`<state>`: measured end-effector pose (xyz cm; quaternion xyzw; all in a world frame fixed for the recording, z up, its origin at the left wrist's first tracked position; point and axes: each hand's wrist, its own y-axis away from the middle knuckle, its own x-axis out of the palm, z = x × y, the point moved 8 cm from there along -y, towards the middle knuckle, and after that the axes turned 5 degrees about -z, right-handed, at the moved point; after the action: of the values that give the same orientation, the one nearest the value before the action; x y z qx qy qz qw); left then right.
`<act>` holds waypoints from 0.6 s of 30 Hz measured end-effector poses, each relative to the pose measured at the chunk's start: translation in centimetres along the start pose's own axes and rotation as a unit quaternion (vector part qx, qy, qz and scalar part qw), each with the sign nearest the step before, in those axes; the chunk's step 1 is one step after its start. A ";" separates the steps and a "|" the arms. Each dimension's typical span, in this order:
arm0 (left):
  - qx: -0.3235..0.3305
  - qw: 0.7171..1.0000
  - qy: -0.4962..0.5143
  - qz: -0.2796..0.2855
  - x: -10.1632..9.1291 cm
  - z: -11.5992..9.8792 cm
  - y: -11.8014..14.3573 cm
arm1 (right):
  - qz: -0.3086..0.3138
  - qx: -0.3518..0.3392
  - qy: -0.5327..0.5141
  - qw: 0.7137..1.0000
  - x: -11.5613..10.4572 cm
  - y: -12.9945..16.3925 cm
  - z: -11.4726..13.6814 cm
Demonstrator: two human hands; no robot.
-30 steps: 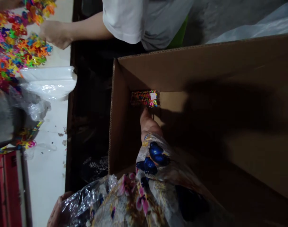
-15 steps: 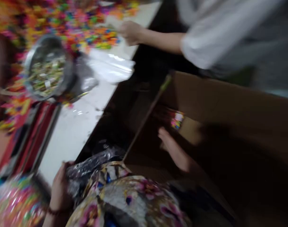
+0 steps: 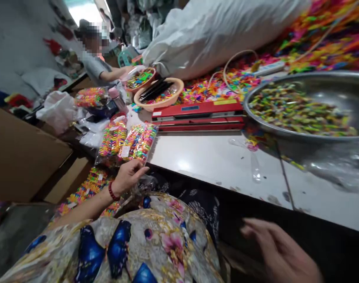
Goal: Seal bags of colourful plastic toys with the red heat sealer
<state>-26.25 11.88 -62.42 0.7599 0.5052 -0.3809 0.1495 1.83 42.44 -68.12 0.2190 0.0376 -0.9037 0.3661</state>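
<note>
My left hand (image 3: 129,176), wearing a red bead bracelet, has its fingers curled closed at the lower edge of a clear bag of colourful plastic pieces (image 3: 140,140) with a white label. A second such bag (image 3: 112,137) lies just left of it. Crumpled clear plastic (image 3: 142,184) rests in my lap below the hand. My right hand (image 3: 281,249) is low at the right, below the table edge, slightly blurred. Its fingers are loosely bent and apart, with nothing visible in them.
A red bag sealer (image 3: 197,112) lies on the white table (image 3: 194,151), beside a metal bowl of small pieces (image 3: 300,135). Behind are an orange basin (image 3: 158,104) and a large white sack (image 3: 215,35). More filled bags (image 3: 91,186) and a cardboard box (image 3: 23,157) are at left. One person (image 3: 98,68) works beyond.
My view has swung left from the box on the right towards the table. My right hand is out of that box. My left hand now appears at the filled bag's edge.
</note>
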 end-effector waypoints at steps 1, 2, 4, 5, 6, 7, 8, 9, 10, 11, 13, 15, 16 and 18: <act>-0.030 0.999 -0.012 -0.019 -1.6 1.6 0.2 | 0.061 -0.022 -0.007 0.998 3.6 -1.5 1.9; -0.070 0.997 -0.024 -0.034 -3.0 3.5 0.6 | 0.129 -0.037 -0.007 0.991 7.5 -2.9 3.8; -0.176 0.983 -0.019 -0.047 -4.7 8.2 1.7 | 0.231 -0.064 -0.015 0.971 15.0 -5.2 7.1; -0.245 0.968 0.019 -0.041 -4.8 10.9 2.6 | 0.262 -0.064 -0.027 0.963 18.4 -6.2 8.3; -0.324 0.942 0.084 -0.029 -4.3 13.6 3.7 | 0.282 -0.056 -0.035 0.957 21.7 -7.2 9.1; -0.405 0.898 0.169 -0.015 -3.2 16.1 5.0 | 0.294 -0.037 -0.048 0.954 24.6 -8.1 9.6; -0.478 0.838 0.262 -0.005 -1.7 18.0 6.1 | 0.301 -0.005 -0.065 0.952 27.3 -8.9 9.8; -0.529 0.771 0.355 -0.005 -0.2 19.4 6.9 | 0.302 0.037 -0.085 0.949 29.6 -9.6 9.7; -0.556 0.709 0.434 -0.017 1.2 20.4 7.1 | 0.302 0.078 -0.102 0.945 31.7 -10.1 9.6; -0.561 0.663 0.494 -0.036 2.2 21.1 6.8 | 0.300 0.114 -0.117 0.940 33.4 -10.5 9.5; -0.537 0.618 0.570 -0.076 3.6 22.0 5.3 | 0.300 0.158 -0.145 0.929 35.9 -10.6 9.8; -0.510 0.598 0.612 -0.083 4.7 22.2 3.6 | 0.327 0.177 -0.187 0.909 37.7 -10.1 10.6; -0.504 0.590 0.626 -0.073 5.3 22.0 3.1 | 0.345 0.188 -0.211 0.895 38.3 -9.7 11.1; -0.495 0.580 0.647 -0.034 6.2 21.5 2.5 | 0.371 0.212 -0.242 0.871 38.8 -8.9 11.6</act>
<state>-32.01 1.69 -81.63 0.5955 0.6040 0.5152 0.1227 -33.12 21.28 -74.94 0.0636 -0.3291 -0.7123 0.6167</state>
